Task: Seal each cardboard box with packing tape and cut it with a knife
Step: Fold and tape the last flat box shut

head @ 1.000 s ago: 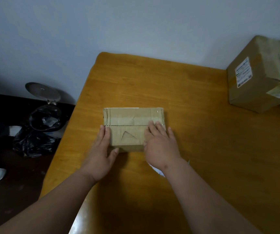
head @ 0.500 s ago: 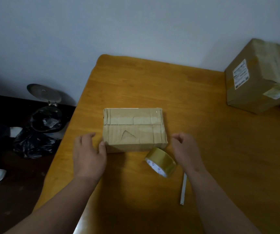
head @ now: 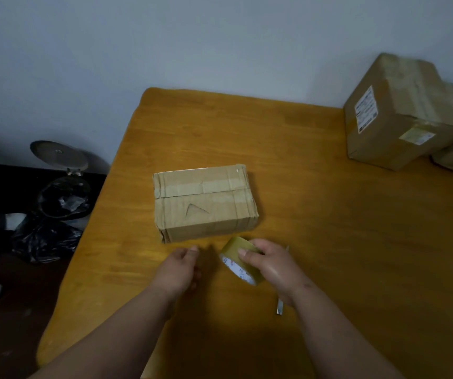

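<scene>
- A pale grey-blue wall stands behind a wooden table [head: 315,165], whose left edge drops to a dark floor.
- At the far right of the table, a stack of cardboard boxes [head: 400,113] bears white labels.
- On the floor to the left, an open-lidded bin [head: 64,198] lined with black plastic stands above a black bag [head: 44,239].
- A small cardboard box [head: 203,203] lies flat at the middle of the table, taped along its top seam, with a triangular tear in its near flap.
- The right hand [head: 271,265] grips a roll of packing tape [head: 240,259] just in front of the box, fingers curled over its rim.
- The left hand [head: 178,269] hovers beside the roll, fingers loosely curled, holding nothing.
- A slim knife [head: 281,307] lies on the table, mostly hidden under the right wrist.
</scene>
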The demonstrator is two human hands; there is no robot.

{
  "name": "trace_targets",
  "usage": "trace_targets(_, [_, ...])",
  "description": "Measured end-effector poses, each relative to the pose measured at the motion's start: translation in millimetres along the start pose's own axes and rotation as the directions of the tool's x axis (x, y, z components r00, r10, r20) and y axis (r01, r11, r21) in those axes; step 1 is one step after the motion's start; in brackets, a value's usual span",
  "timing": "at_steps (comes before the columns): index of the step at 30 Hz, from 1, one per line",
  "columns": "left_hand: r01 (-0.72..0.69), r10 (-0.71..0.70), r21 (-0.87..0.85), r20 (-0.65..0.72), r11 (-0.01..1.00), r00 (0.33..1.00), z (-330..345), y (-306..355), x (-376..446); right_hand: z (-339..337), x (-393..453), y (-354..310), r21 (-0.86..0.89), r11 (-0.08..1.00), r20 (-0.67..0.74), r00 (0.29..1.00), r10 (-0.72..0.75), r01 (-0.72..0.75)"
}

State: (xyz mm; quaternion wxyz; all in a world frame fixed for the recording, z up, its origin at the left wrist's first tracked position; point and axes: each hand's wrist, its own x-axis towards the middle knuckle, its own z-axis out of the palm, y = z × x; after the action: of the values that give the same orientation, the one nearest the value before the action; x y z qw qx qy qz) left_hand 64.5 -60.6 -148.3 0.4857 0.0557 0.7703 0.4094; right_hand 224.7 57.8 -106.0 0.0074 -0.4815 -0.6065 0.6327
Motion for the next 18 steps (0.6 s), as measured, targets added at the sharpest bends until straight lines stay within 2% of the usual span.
trace_targets(4, [0.234,-0.204,-0.203,0.156,0.951,0.966,14,0,-13,-4,-16,5,0.125,0.991,0.069,0.996,-0.06,0.051])
trace_targets(7, [0.3,-0.23,-0.268,0.263,0.916,0.937,15,3,-19,-9,-25,3,0.159,0.984,0.128,0.987,-0.097,0.076])
trace_targets(11, [0.326,-0.197,-0.296,0.391,0.898,0.899,15,13,-29,-13,-32,3,0.157,0.983,0.206,0.97,-0.126,0.094])
trace_targets(14, [0.282,-0.155,-0.313,0.374,0.907,0.914,14,20,-38,-13,-34,1,0.124,0.986,0.244,0.96,-0.14,0.113])
trace_targets(18, [0.16,-0.08,-0.32,0.25,0.934,0.965,11,22,-45,-14,-36,-3,0.076,0.989,0.277,0.95,-0.147,0.131])
